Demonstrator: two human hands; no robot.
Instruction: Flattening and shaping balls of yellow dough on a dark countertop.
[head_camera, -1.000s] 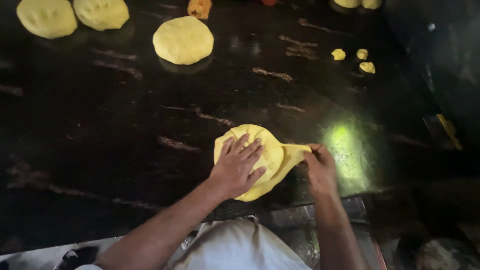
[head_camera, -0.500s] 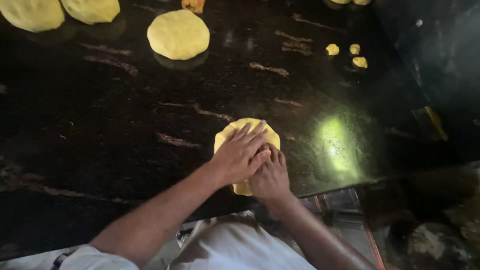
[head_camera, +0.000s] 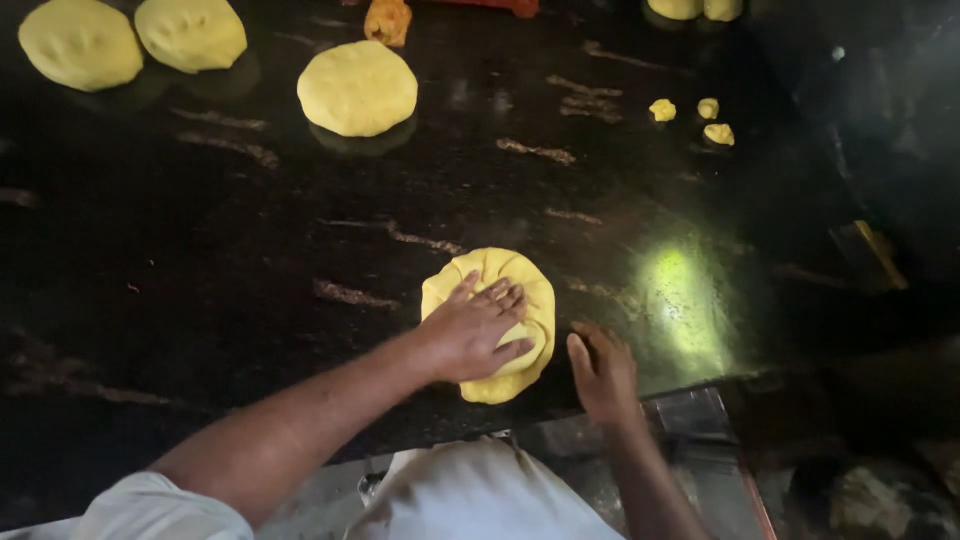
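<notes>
Pressing one folded dough round (head_camera: 505, 290), left hand (head_camera: 470, 330), three flattened rounds (head_camera: 357, 88) beyond

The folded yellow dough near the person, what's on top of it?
The left hand lies flat on the folded dough, fingers spread over its middle. The pleated rim shows around the hand; the centre under the palm is covered. The right hand rests beside it on the dark counter.
</notes>
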